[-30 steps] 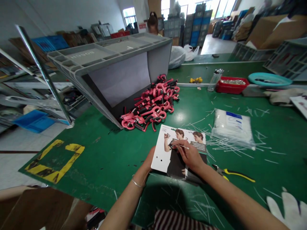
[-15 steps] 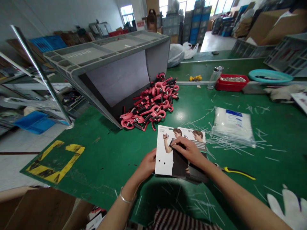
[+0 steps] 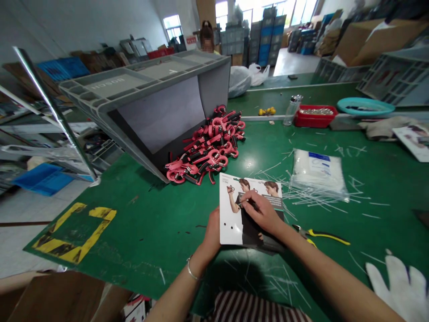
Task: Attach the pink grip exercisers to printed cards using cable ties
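A stack of printed cardboard cards (image 3: 231, 235), showing a person's picture, lies in front of me, fanned into two overlapping faces. At its left edge my left hand (image 3: 212, 228) is closed on the stack, its fingers hidden behind the cards. My right hand (image 3: 263, 212) lies across the top of the cards, thumb and forefinger drawn close together over the left card's picture. Whether anything small is between those fingertips I cannot make out. Yellow-and-black cutting pliers (image 3: 326, 235) lie to the right of the cards, partly behind my right forearm.
A grey crate (image 3: 144, 74) lies on its side, red-and-black spring clamps (image 3: 214, 145) spilling from it. White cable ties (image 3: 308, 197) lie scattered near a bag of them (image 3: 318, 172). Further off are a red tray (image 3: 317, 117), a glass jar (image 3: 292, 110) and a white glove (image 3: 397, 281) nearer.
The view has shifted slightly, and more of the pliers shows. My left wrist has turned a little as the hand stays at the cards' left edge. My right hand keeps its place.
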{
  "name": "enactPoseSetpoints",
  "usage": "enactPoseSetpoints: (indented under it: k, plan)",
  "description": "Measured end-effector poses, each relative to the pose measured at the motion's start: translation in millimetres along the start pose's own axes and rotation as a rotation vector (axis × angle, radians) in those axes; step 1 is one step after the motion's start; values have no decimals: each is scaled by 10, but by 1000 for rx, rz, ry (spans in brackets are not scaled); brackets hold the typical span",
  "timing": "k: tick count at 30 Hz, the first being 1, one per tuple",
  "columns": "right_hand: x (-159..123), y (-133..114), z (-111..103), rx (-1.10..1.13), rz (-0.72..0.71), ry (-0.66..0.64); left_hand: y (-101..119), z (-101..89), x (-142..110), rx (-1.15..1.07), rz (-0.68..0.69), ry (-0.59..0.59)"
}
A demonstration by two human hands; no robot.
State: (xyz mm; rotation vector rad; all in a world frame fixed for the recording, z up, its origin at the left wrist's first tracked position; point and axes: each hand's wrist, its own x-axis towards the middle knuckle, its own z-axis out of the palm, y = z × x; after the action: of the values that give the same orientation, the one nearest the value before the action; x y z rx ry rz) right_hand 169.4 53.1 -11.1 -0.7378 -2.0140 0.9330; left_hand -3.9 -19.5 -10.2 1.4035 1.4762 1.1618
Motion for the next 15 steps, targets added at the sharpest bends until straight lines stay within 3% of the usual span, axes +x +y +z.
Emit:
enactPoseSetpoints:
  k: [5, 9, 11, 15]
  plan:
    - [6, -20, 5, -39, -106, -7, 0, 12, -15, 33, 42, 41]
    - [21, -50, -27, -26, -158, -86, 9, 71, 64, 174, -95, 243]
    - [17, -64, -40, -26, -140, -117, -3, 70, 69, 140, -128, 329]
    - [-2, -81, -49, -11, -122, -127, -40, -59, -23, -151, -126, 220]
